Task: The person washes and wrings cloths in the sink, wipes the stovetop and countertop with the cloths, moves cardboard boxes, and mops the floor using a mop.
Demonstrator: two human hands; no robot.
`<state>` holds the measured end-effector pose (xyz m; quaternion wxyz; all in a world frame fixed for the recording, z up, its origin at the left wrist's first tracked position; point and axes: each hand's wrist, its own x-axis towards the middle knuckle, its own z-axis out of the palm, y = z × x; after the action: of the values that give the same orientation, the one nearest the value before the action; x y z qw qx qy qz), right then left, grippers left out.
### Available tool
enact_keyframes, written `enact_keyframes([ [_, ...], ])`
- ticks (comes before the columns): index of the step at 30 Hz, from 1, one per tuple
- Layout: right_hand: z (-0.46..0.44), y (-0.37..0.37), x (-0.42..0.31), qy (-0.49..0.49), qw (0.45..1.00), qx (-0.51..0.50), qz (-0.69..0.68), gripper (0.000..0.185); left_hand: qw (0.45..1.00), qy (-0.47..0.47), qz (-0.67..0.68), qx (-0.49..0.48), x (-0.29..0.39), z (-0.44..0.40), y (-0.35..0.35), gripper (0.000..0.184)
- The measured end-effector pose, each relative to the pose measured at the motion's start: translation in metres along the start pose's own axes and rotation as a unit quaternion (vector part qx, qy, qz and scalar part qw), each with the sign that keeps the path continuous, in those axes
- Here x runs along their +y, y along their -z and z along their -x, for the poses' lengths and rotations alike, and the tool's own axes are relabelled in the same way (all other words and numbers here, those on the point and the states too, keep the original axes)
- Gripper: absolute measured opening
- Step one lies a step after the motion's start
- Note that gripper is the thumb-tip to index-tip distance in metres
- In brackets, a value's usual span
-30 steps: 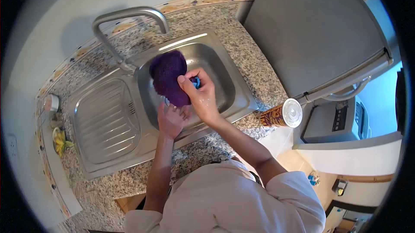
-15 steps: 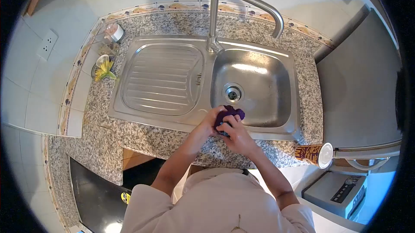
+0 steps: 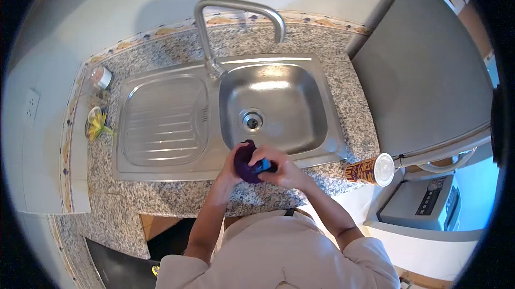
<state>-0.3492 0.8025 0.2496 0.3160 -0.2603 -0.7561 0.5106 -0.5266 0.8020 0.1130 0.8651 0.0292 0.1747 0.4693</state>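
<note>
A dark purple, soft-looking item (image 3: 244,169), perhaps cloth, is between my two hands over the front edge of the sink. My left hand (image 3: 229,169) wraps round its left side. My right hand (image 3: 282,168) is closed on a small blue and black object (image 3: 263,165) at the item's right side; its kind I cannot make out. Just beyond the hands lies the steel sink basin (image 3: 289,123) with its drain (image 3: 252,121).
A curved tap (image 3: 203,37) rises behind the sink, with a ribbed drainboard (image 3: 161,123) to its left. A patterned cup with a white lid (image 3: 360,172) is at the counter's right. Yellow flowers (image 3: 97,127) and a jar (image 3: 101,78) stand left. A grey fridge (image 3: 424,74) borders the right.
My view has swung, so the sink sits further left. The purple item has turned and spread wider, and my right hand has moved to its right side, where more blue shows.
</note>
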Motion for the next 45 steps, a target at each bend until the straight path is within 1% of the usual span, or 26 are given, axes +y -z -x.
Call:
enact_keyframes([
  [3, 0.006, 0.044, 0.003, -0.044, 0.973, 0.218, -0.066, 0.036, 0.986, 0.027, -0.157, 0.042, 0.012, 0.005, -0.055, 0.043],
  [6, -0.008, 0.107, 0.011, -0.003, 0.862, 0.490, -0.126, 0.032, 0.975, -0.008, -0.212, 0.063, 0.020, 0.017, -0.039, 0.051],
  [9, -0.010, 0.161, 0.043, 0.053, 0.746, 0.664, 0.001, 0.036, 0.961, -0.064, -0.259, 0.067, 0.032, 0.048, -0.033, 0.046],
  [11, -0.008, 0.184, 0.078, 0.031, 0.657, 0.733, 0.173, 0.037, 0.931, -0.084, -0.297, 0.194, 0.038, 0.069, -0.025, 0.045],
  [12, -0.009, 0.194, 0.106, 0.033, 0.652, 0.739, 0.167, 0.037, 0.919, -0.107, -0.306, 0.223, 0.039, 0.079, -0.025, 0.044],
  [13, -0.012, 0.203, 0.141, -0.225, 0.620, 0.697, 0.282, 0.040, 0.907, -0.131, -0.312, 0.251, 0.040, 0.090, -0.027, 0.042],
  [14, -0.018, 0.208, 0.167, -0.466, 0.540, 0.594, 0.372, 0.044, 0.905, -0.131, -0.320, 0.249, 0.042, 0.101, -0.031, 0.042],
  [17, -0.065, 0.239, 0.200, -0.405, 0.577, 0.606, 0.368, 0.052, 0.881, -0.166, -0.315, 0.312, 0.046, 0.117, -0.034, 0.038],
  [19, -0.110, 0.245, 0.199, -0.404, 0.564, 0.575, 0.435, 0.043, 0.864, -0.205, -0.308, 0.342, 0.050, 0.121, -0.030, 0.035],
  [21, -0.149, 0.244, 0.225, -0.338, 0.629, 0.519, 0.470, 0.045, 0.873, -0.203, -0.300, 0.328, 0.056, 0.109, -0.033, 0.033],
  [23, -0.185, 0.215, 0.224, -0.334, 0.784, 0.348, 0.391, 0.053, 0.882, -0.201, -0.288, 0.313, 0.062, 0.092, -0.036, 0.032],
  [24, -0.198, 0.192, 0.204, -0.299, 0.834, 0.330, 0.327, 0.050, 0.891, -0.190, -0.304, 0.278, 0.066, 0.079, -0.035, 0.035],
  [25, -0.216, 0.183, 0.239, -0.174, 0.941, 0.251, 0.148, 0.045, 0.898, -0.178, -0.320, 0.244, 0.067, 0.066, -0.035, 0.038],
  [26, -0.224, 0.159, 0.221, -0.141, 0.965, 0.220, -0.016, 0.041, 0.898, -0.179, -0.320, 0.244, 0.070, 0.053, -0.036, 0.038],
  [27, -0.229, 0.132, 0.210, -0.158, 0.944, 0.236, -0.169, 0.043, 0.907, -0.205, -0.317, 0.188, 0.073, 0.040, -0.037, 0.043],
  [29, -0.212, 0.090, 0.159, -0.158, 0.910, 0.283, -0.258, 0.037, 0.912, -0.227, -0.316, 0.130, 0.081, 0.022, -0.039, 0.048],
  [30, -0.190, 0.078, 0.132, -0.199, 0.896, 0.232, -0.324, 0.033, 0.941, -0.216, -0.231, 0.120, 0.087, 0.015, -0.038, 0.053],
  [32, -0.144, 0.052, 0.097, -0.190, 0.918, 0.154, -0.313, 0.025, 0.967, -0.178, -0.150, 0.101, 0.088, 0.008, -0.046, 0.057],
  [34, -0.088, 0.030, 0.057, -0.133, 0.912, 0.077, -0.380, 0.037, 0.977, -0.146, -0.129, 0.082, 0.077, 0.005, -0.070, 0.054],
  [35, -0.064, 0.026, 0.046, -0.148, 0.934, 0.005, -0.325, 0.043, 0.963, -0.201, -0.156, 0.089, 0.061, -0.001, -0.078, 0.055],
  [37, -0.023, 0.003, 0.039, -0.117, 0.942, -0.067, -0.306, 0.043, 0.923, -0.162, -0.349, 0.002, 0.077, -0.010, 0.017, 0.066],
  [38, -0.003, -0.003, 0.028, -0.129, 0.950, -0.072, -0.274, 0.045, 0.926, -0.130, -0.354, -0.014, 0.063, -0.008, 0.021, 0.066],
  [41, 0.045, -0.029, 0.021, -0.113, 0.934, 0.098, -0.325, 0.048, 0.817, -0.282, -0.473, 0.173, 0.019, 0.013, -0.002, 0.061],
  [42, 0.055, -0.043, 0.038, -0.155, 0.899, 0.151, -0.381, 0.058, 0.761, -0.338, -0.504, 0.230, 0.012, 0.017, -0.013, 0.059],
  [43, 0.066, -0.044, 0.033, -0.155, 0.894, 0.176, -0.380, 0.058, 0.767, -0.321, -0.512, 0.214, 0.013, 0.014, -0.027, 0.059],
  [45, 0.088, -0.048, 0.017, -0.217, 0.727, 0.300, -0.579, 0.064, 0.932, -0.219, -0.216, 0.190, 0.019, 0.002, -0.049, 0.053],
])
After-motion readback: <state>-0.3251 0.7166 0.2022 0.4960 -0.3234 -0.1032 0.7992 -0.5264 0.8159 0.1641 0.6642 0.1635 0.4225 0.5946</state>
